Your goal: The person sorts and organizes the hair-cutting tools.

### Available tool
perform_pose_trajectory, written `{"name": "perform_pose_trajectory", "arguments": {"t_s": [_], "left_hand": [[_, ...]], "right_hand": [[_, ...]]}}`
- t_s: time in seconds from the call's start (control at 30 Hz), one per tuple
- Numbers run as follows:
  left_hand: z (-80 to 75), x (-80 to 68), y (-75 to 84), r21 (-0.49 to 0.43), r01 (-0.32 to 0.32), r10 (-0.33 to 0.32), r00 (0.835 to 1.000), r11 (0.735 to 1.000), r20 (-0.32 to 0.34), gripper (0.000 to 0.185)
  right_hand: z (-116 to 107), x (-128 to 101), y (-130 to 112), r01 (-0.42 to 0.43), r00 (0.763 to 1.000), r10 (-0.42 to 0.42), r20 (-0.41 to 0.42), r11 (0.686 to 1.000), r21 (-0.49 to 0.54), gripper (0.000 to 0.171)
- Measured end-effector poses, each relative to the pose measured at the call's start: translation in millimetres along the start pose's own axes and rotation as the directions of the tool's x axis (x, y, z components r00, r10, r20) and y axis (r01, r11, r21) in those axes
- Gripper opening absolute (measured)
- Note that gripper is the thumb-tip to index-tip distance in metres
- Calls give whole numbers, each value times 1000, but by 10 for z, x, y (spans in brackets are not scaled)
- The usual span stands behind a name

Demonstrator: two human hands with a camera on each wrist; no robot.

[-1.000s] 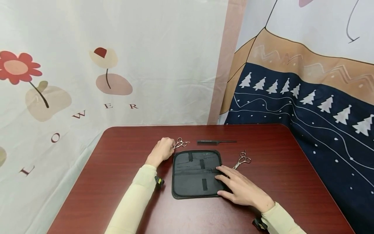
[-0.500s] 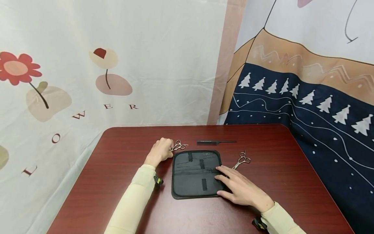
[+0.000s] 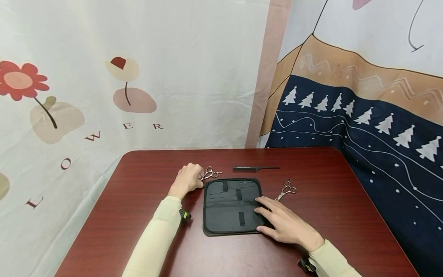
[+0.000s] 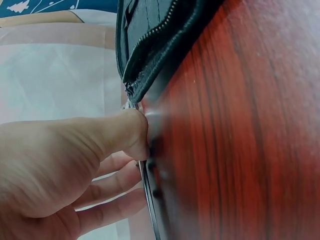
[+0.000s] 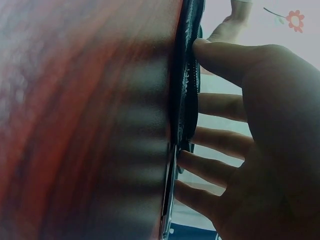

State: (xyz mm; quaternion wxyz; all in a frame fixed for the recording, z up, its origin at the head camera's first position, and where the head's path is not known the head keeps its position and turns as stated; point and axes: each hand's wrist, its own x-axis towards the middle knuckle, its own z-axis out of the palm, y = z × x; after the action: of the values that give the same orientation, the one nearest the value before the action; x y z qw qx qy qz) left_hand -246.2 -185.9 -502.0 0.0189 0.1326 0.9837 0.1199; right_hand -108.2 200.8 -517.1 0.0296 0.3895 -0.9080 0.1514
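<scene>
Silvery metal scissors (image 3: 209,175), just beside the upper left corner of a black zip-edged case (image 3: 225,223). Pinched between thumb and fingers of the left hand (image 3: 187,179), finger loops jutting out to the right. Impossible to tell whether lifted clear of the wood. Inside the case, dark straps facing up. At its right edge, the right hand (image 3: 288,223), fingers spread and nearly straight, resting loosely. Just beyond those fingers, a second pair of scissors (image 3: 283,192), loops pointing away. Above the case, a black tail comb (image 3: 245,169), handle to the right. Beneath everything, a reddish-brown table (image 3: 328,188). Behind, white cloth (image 3: 197,77) with flowers, and navy cloth (image 3: 311,125) with white trees.
</scene>
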Motion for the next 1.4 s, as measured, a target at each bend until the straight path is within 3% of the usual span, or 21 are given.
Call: {"name": "perform_pose_trajectory", "arguments": {"t_s": [0.1, 0.13, 0.3, 0.5, 0.73, 1.13, 1.4], "left_hand": [[-1, -29, -23, 5, -10, 10, 1000, 1000, -25, 21], [-97, -93, 60, 14, -3, 3, 1000, 1000, -24, 22], [-147, -152, 56, 1, -15, 15, 997, 1000, -71, 23], [-235, -246, 103, -24, -34, 31, 992, 999, -123, 23], [-342, -359, 208, -36, -78, 69, 973, 996, -220, 18], [-567, -550, 493, -46, -202, 170, 908, 978, -382, 26], [-675, -635, 659, -3, -314, 271, 824, 949, -498, 27]], "right_hand": [[1, 4, -1, 7, 1000, -7, -8, 1000, -3, 48], [2, 5, 1, 14, 1000, -14, -16, 1000, -7, 48], [-8, -1, -3, 21, 999, -22, -34, 1000, -15, 46], [-1, -3, -9, -15, 1000, 15, 10, 1000, 2, 48], [1, 2, -10, -27, 999, 27, 23, 1000, 9, 48], [-8, -8, -3, 11, 1000, -11, -20, 1000, -5, 45], [9, 8, 8, 3, 1000, -3, -5, 1000, 1, 48]]}}
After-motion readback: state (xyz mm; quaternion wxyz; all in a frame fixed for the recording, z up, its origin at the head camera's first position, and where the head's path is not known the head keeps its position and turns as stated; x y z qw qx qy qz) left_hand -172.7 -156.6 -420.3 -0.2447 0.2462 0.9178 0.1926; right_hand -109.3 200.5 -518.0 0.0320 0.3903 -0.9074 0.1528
